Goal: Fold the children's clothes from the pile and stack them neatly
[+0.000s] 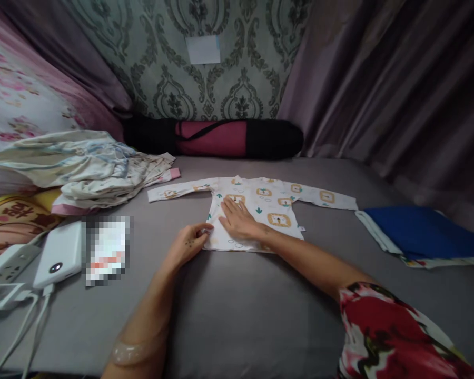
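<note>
A small white long-sleeved shirt (253, 221) with a lion print lies spread flat on the grey sheet, its sleeves stretched out to both sides and its hem towards me. My right hand (239, 218) rests flat on the left part of the shirt's body, fingers extended. At the lower left side edge of the shirt, my left hand (189, 242) pinches the fabric between thumb and fingers. A clear bangle (132, 351) circles my left forearm.
Crumpled clothes (98, 176) are heaped at the left. Nearer me are a white power bank (61, 252), a power strip (13, 263) and cables. Folded blue cloth (422, 229) lies at right. A black and maroon long bag (213, 138) sits against the wall.
</note>
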### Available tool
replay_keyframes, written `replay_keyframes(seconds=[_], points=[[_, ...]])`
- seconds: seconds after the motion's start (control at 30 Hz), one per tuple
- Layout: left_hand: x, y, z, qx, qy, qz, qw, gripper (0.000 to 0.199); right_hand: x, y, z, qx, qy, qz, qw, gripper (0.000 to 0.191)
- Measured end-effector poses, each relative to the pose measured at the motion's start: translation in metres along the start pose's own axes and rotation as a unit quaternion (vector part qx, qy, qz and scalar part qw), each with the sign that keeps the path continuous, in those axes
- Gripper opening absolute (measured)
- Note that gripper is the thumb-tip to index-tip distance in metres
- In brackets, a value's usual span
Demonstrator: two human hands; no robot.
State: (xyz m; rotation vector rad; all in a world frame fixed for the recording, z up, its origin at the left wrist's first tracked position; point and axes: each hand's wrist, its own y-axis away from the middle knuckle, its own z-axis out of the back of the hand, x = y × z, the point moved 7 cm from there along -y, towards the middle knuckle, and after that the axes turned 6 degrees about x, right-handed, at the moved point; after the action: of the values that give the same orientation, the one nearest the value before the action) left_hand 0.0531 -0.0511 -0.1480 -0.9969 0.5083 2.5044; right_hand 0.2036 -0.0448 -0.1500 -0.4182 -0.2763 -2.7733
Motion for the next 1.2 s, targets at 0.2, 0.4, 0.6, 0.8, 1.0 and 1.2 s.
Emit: replay_keyframes(seconds=[0.2, 0.4, 0.6, 0.8, 1.0, 1.2], points=[[-0.014, 0.008, 0.007, -0.085, -0.119, -0.033, 0.989, 0.036, 0.010, 0.100, -0.004, 0.048, -0.029, 0.068, 0.996, 0.065], [-0.032, 0.008, -0.012, -0.109, -0.236, -0.206, 0.944, 0.047, -0.038, 0.090, 0.007, 0.050, -0.044, -0.010, 0.998, 0.068], [-0.018, -0.002, -0.034, 0.004, -0.275, -0.147, 0.950, 0.056, -0.088, 0.042, 0.020, -0.016, 0.009, -0.089, 0.996, 0.067], [-0.015, -0.004, -0.029, 0.026, -0.264, -0.135, 0.955, 0.056, -0.155, 0.012, 0.043, -0.072, 0.018, -0.215, 0.974, 0.068], [-0.006, -0.009, -0.026, 0.020, -0.233, -0.137, 0.963, 0.048, -0.189, -0.004, 0.055, -0.102, 0.024, -0.227, 0.968, 0.066], [0.000, -0.014, -0.020, -0.001, -0.188, -0.152, 0.970, 0.050, -0.179, 0.003, 0.051, -0.073, 0.004, -0.186, 0.980, 0.073]])
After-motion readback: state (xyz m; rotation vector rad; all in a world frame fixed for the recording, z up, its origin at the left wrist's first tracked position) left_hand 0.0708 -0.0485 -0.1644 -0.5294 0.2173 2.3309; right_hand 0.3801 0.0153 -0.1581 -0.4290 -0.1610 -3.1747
